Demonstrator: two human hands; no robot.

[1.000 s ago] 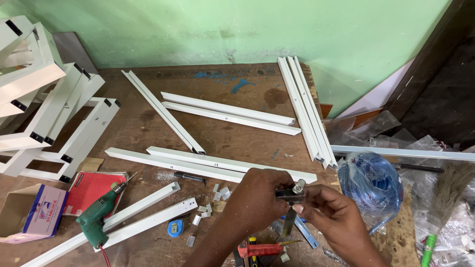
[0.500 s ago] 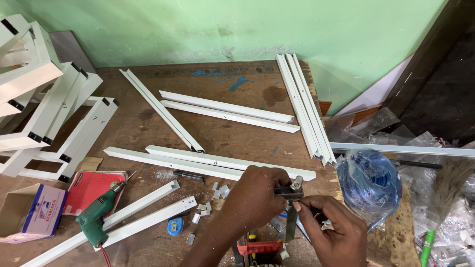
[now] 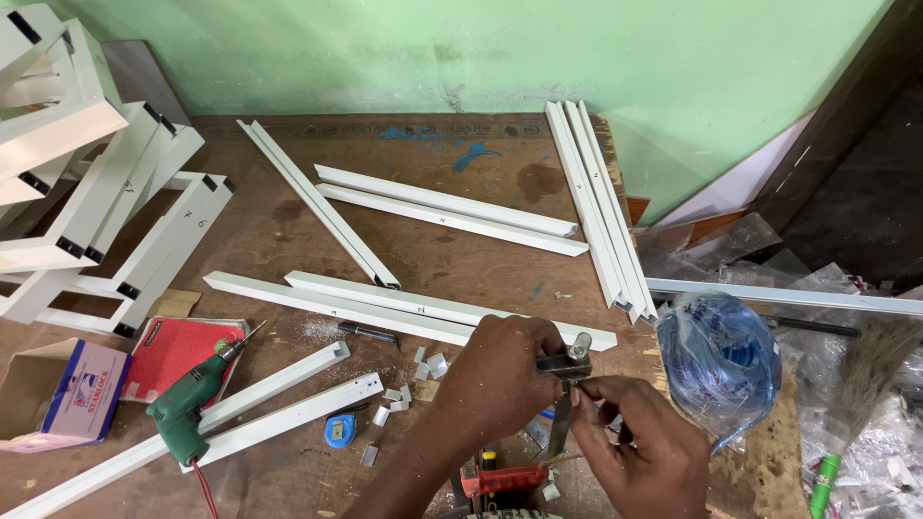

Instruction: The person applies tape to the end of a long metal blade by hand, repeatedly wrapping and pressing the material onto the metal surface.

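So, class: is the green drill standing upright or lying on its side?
Lying on its side. The green drill rests flat across the white strips on the workbench, bit pointing up-right, no hand touching it.

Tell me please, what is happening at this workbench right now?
A person works with both bare hands at the near edge of a wooden bench. The left hand grips a small metal tool, and the right hand pinches its thin blade from below. White frame strips lie spread over the bench. A green drill rests to the left, untouched, and a blue plastic bag sits to the right.
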